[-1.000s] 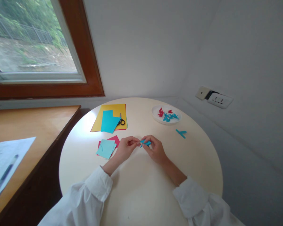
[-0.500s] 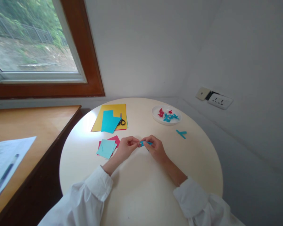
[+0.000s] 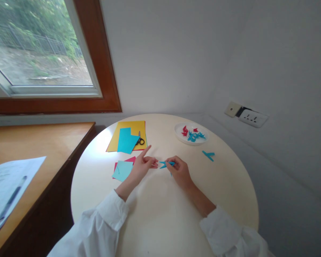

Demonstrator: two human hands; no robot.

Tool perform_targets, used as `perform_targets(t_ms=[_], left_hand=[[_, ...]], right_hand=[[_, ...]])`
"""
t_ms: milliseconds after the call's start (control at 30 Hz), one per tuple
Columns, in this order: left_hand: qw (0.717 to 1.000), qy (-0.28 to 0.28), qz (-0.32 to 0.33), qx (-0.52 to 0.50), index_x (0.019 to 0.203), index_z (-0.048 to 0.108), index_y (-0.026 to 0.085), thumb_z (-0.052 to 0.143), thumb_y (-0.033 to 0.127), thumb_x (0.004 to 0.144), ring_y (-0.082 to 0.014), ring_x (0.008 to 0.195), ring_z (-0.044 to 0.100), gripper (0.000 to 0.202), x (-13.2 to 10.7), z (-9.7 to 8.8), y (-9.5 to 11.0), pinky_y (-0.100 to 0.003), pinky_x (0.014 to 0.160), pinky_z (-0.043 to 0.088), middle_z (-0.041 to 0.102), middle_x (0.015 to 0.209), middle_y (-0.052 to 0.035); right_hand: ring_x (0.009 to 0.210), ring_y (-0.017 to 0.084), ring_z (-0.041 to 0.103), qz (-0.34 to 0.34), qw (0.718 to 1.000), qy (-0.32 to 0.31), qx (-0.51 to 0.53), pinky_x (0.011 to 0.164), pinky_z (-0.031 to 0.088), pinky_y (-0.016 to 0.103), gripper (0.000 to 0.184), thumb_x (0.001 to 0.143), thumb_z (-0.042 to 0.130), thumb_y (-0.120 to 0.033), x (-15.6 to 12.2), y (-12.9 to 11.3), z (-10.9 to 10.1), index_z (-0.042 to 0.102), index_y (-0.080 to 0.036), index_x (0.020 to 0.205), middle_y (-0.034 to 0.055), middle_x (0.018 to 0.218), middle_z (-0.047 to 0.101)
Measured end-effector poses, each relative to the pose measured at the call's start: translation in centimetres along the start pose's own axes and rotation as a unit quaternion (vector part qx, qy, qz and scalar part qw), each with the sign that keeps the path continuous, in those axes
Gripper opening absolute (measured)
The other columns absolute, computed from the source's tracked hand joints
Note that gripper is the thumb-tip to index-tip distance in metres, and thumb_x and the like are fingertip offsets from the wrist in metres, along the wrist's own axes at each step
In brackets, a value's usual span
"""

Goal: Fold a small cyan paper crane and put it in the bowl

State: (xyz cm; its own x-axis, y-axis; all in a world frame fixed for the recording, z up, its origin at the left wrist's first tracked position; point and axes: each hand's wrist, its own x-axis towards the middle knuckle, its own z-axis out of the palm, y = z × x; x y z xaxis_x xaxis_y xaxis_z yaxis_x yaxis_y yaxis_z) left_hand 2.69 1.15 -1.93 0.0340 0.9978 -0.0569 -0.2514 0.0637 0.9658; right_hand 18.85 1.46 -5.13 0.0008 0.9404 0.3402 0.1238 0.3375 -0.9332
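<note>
Over the middle of the round table, my right hand (image 3: 179,171) pinches a small blue folded paper piece (image 3: 162,165), its pointed ends sticking out to the left. Just left of those points is my left hand (image 3: 142,167), index finger stretched out and the other fingertips apart from the paper, with nothing visible in it. Square paper sheets (image 3: 122,171) in light blue and red lie partly behind my left wrist. To the right rests another blue folded strip (image 3: 208,155). A white dish (image 3: 178,137) holds several small red and blue folded pieces (image 3: 194,137).
Black-handled scissors (image 3: 141,141) lie partly beneath a cut blue sheet (image 3: 125,141) on a yellow paper stack (image 3: 112,140). A wooden desk (image 3: 56,137) at the left bears a printed sheet (image 3: 24,169) and a pen (image 3: 12,198). Walls border the round table's far side.
My left hand has let go of the blue folded paper and spread its fingers slightly left of it. My right hand keeps the paper, whose points now show. The view has shifted slightly.
</note>
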Motion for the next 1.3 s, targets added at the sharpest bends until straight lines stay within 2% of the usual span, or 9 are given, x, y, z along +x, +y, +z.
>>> perform_targets(t_ms=[100,233,333,500,667,933,1100,1167,1300], left_hand=[[0.991,0.075,-0.062,-0.093,0.117,0.045,0.015,0.054,0.018,0.078,-0.0136,0.055,0.062,0.04,1.5,-2.1,0.9,-0.029,0.062,0.052,0.065,0.065,-0.0028],[0.97,0.128,-0.128,-0.164,0.096,0.05,0.011,0.043,0.018,0.083,-0.0152,0.056,0.063,0.016,3.1,-4.1,1.5,-0.027,0.059,0.051,0.064,0.065,-0.0082],[0.975,0.123,-0.12,-0.138,0.086,0.049,0.014,0.045,0.018,0.08,-0.0143,0.052,0.061,0.008,3.1,-4.4,1.9,-0.026,0.054,0.049,0.063,0.063,-0.007],[0.993,0.075,-0.05,0.076,0.073,0.046,0.019,0.055,0.024,0.07,-0.01,0.036,0.045,0.011,1.4,-5.6,3.9,-0.02,0.038,0.034,0.052,0.046,0.0032],[0.964,-0.014,-0.221,0.151,0.053,0.038,0.02,0.051,0.038,0.071,-0.0088,0.034,0.036,0.028,0.5,-7.1,4.3,-0.023,0.037,0.031,0.042,0.041,0.0024],[0.984,0.016,-0.156,0.08,0.062,0.036,0.02,0.056,0.04,0.068,-0.005,0.036,0.027,0.029,1.7,-8.0,3.2,-0.018,0.036,0.021,0.032,0.046,0.0085],[0.993,0.01,-0.061,0.098,0.067,0.042,0.019,0.063,0.034,0.066,-0.0038,0.039,0.034,0.026,1.3,-5.8,2.7,-0.016,0.041,0.03,0.035,0.047,0.0099],[0.994,-0.039,0.005,0.106,0.074,0.049,0.017,0.066,0.034,0.065,-0.0053,0.043,0.043,0.026,0.7,-3.9,2.4,-0.018,0.045,0.037,0.044,0.049,0.008],[0.984,-0.138,0.005,0.115,0.091,0.056,0.016,0.07,0.032,0.062,-0.0144,0.063,0.062,0.036,-0.6,-0.5,1.3,-0.03,0.064,0.05,0.066,0.07,-0.0031]], right_hand=[[0.06,0.013,0.055,0.013,1.0,0.008,0.004,0.059,0.049,0.028,0.016,0.068,0.061,-0.033,0.2,0.2,0.0,0.056,-0.017,0.067,0.0008,0.065,0.058],[0.057,0.012,0.053,0.022,1.0,0.004,0.006,0.056,0.048,0.027,0.019,0.068,0.061,-0.035,0.2,0.2,-0.1,0.056,-0.017,0.067,-0.0003,0.064,0.056],[0.057,0.012,0.052,0.025,1.0,0.006,-0.002,0.055,0.048,0.027,0.02,0.068,0.061,-0.036,0.2,0.2,-0.2,0.056,-0.016,0.067,-0.0001,0.064,0.056],[0.055,0.011,0.051,0.016,1.0,0.01,-0.006,0.052,0.047,0.025,0.023,0.068,0.061,-0.039,0.2,0.3,-0.2,0.055,-0.017,0.066,-0.0005,0.062,0.056],[0.054,0.011,0.051,0.01,1.0,0.002,0.001,0.052,0.048,0.025,0.021,0.068,0.062,-0.037,0.1,0.3,-0.2,0.055,-0.017,0.066,-0.001,0.062,0.055],[0.054,0.011,0.051,0.002,1.0,0.006,-0.006,0.049,0.046,0.024,0.021,0.069,0.061,-0.037,0.2,0.3,-0.3,0.055,-0.017,0.066,-0.0017,0.06,0.053],[0.056,0.012,0.054,-0.005,1.0,0.006,-0.008,0.052,0.046,0.025,0.018,0.07,0.06,-0.034,0.1,0.0,-0.1,0.056,-0.017,0.067,-0.0002,0.063,0.056],[0.06,0.014,0.056,-0.017,1.0,0.005,-0.016,0.055,0.047,0.026,0.015,0.071,0.058,-0.032,0.0,-0.3,-0.1,0.056,-0.017,0.068,0.0007,0.065,0.057],[0.068,0.016,0.058,-0.059,0.997,-0.007,-0.044,0.065,0.049,0.029,0.009,0.073,0.057,-0.027,-0.4,-0.9,-0.1,0.057,-0.018,0.07,0.0029,0.07,0.061]])
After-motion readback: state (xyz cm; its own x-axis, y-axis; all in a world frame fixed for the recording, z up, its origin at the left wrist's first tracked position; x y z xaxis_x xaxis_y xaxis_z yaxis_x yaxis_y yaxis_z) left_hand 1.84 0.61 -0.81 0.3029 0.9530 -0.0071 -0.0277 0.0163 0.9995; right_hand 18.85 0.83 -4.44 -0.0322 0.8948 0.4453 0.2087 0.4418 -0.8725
